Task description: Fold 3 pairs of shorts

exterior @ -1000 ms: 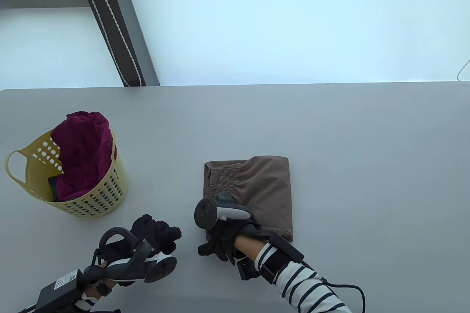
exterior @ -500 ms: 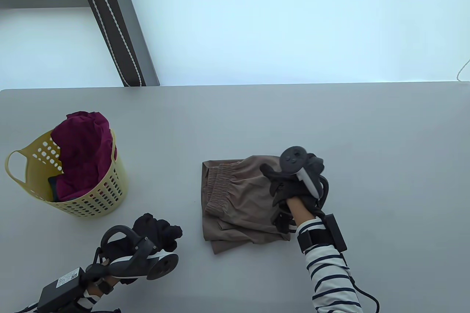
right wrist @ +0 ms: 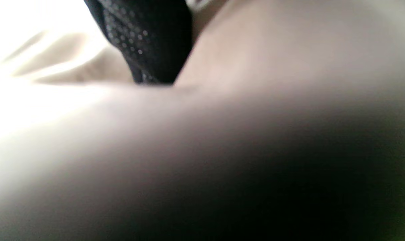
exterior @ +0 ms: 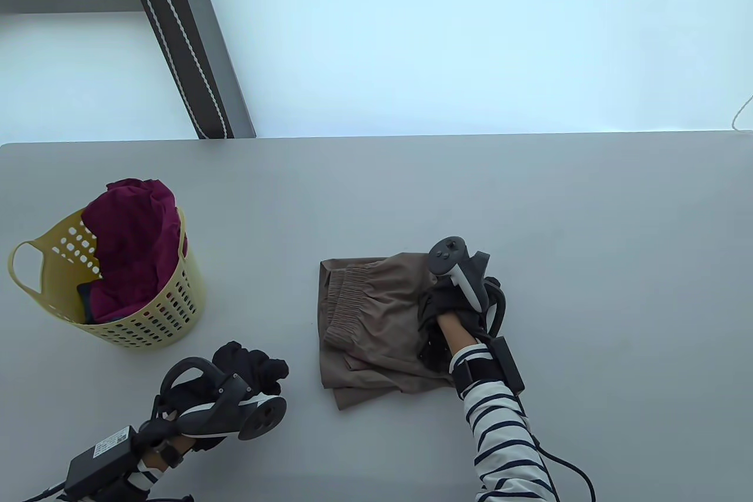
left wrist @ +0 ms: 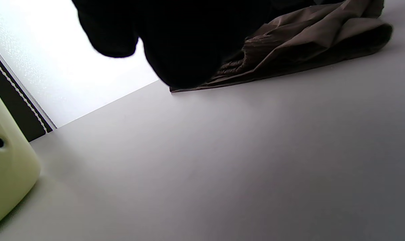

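Right hand [exterior: 456,305] sits on the right edge of the brown shorts [exterior: 376,325], mid-table and folded small; I cannot tell if it grips them. Left hand [exterior: 247,369] waits, loosely curled. Two more pairs fill the basket [exterior: 176,302], so I think this pair gets moved aside next

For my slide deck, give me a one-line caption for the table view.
Right hand rests on folded brown shorts; left hand idles beside a yellow basket of clothes.

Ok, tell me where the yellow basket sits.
In the table view the yellow basket stands at the table's left, holding maroon cloth, left of the brown shorts.
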A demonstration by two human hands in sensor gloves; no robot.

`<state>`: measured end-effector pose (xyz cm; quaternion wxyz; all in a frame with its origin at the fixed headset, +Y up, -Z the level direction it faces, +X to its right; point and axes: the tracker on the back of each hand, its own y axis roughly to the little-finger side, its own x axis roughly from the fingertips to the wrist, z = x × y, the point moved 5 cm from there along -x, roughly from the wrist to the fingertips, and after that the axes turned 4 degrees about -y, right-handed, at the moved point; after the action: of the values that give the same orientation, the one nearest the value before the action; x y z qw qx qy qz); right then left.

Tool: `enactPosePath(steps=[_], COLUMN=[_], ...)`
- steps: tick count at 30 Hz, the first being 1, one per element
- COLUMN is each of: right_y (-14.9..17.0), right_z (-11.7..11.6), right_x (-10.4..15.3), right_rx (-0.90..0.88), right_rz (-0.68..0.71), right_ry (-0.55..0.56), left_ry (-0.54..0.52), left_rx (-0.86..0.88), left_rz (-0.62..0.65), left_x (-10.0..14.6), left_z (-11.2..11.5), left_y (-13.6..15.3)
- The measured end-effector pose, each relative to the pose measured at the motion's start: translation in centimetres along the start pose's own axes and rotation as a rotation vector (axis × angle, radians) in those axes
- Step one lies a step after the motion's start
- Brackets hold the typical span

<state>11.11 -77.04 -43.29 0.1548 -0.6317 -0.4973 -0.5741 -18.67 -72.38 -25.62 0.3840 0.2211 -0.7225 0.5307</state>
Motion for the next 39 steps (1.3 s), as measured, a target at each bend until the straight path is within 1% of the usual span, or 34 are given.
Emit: enactPosePath(steps=[2,3,4,6,7,8,10,11,13,14,15,16,17,18,19,20,22,23,24,25,26,27,28,30,32,35,37,38,39], right_y=[-0.4,-0.7,-0.7,-1.0,-0.9,-0.7,0.8,2.8,5.0,7.6,9.6,10.3,12.9,14.7,15.8,17.9,20.7,21.9,22.9,23.8,24.9,26.1,26.7,26.9,26.2,24.2,21.6,20.9,18.7], right_z=[1.4,2.6,3.6,6.1,7.6,8.4,11.9,14.1,15.8,17.2,17.8,18.0,18.6,18.8,18.9,18.6,17.1,16.4,15.9,15.5,15.0,14.4,13.9,13.7,14.5,16.6,18.5,19.0,20.2], right_x=[0.6,1.0,1.1,1.6,1.9,2.0,2.6,2.8,2.9,2.9,2.9,2.8,2.7,2.6,2.5,2.0,1.1,1.0,1.1,1.4,1.8,2.4,2.6,2.8,3.2,4.1,5.5,5.8,7.0], right_rx=[-0.213,-0.307,-0.37,-0.672,-0.79,-0.839,-0.995,-1.078,-1.182,-1.284,-1.331,-1.339,-1.333,-1.303,-1.272,-1.175,-0.957,-0.857,-0.798,-0.772,-0.758,-0.788,-0.859,-0.97,-0.973,-0.841,-0.754,-0.735,-0.659], right_rz=[0.035,0.062,0.085,0.175,0.231,0.253,0.329,0.335,0.358,0.339,0.313,0.302,0.257,0.218,0.19,0.113,-0.045,-0.086,-0.112,-0.169,-0.275,-0.376,-0.394,-0.367,-0.326,-0.256,-0.152,-0.121,-0.021], right_ry=[-0.013,-0.023,-0.013,-0.015,-0.01,0.013,0.142,0.215,0.288,0.362,0.4,0.417,0.461,0.487,0.495,0.485,0.405,0.359,0.356,0.395,0.451,0.499,0.519,0.524,0.556,0.637,0.734,0.756,0.815], left_ry=[-0.002,-0.002,-0.002,0.003,0.006,0.006,0.008,0.008,0.007,0.007,0.007,0.007,0.007,0.007,0.008,0.011,0.015,0.016,0.018,0.021,0.023,0.024,0.027,0.031,0.032,0.029,0.025,0.022,0.017], left_rx=[-0.001,0.0,0.001,0.005,0.005,0.006,0.01,0.012,0.012,0.01,0.007,0.006,0.004,0.005,0.007,0.01,0.007,0.004,0.001,-0.002,-0.004,-0.005,-0.005,-0.004,-0.009,-0.015,-0.02,-0.022,-0.029], left_rz=[0.002,0.003,0.003,0.003,0.002,0.001,0.0,0.0,0.003,0.004,0.006,0.007,0.008,0.009,0.009,0.009,0.01,0.01,0.01,0.01,0.01,0.009,0.007,0.006,0.006,0.005,0.001,-0.001,-0.004], left_x=[0.0,0.0,0.0,0.0,0.0,0.0,0.0,0.0,0.0,-0.1,-0.1,-0.1,-0.1,-0.1,-0.1,-0.1,-0.2,-0.2,-0.2,-0.2,-0.2,-0.2,-0.2,-0.2,-0.2,-0.3,-0.3,-0.2,-0.2], left_z=[0.0,0.0,0.1,0.2,0.3,0.3,0.4,0.4,0.4,0.4,0.5,0.5,0.5,0.5,0.5,0.6,0.6,0.6,0.6,0.6,0.6,0.6,0.6,0.7,0.7,0.6,0.6,0.6,0.5], left_y=[0.0,0.0,0.1,0.2,0.3,0.4,0.5,0.4,0.4,0.4,0.3,0.3,0.3,0.3,0.3,0.2,0.2,0.2,0.1,0.1,0.2,0.2,0.2,0.2,0.2,0.3,0.4,0.4,0.5])
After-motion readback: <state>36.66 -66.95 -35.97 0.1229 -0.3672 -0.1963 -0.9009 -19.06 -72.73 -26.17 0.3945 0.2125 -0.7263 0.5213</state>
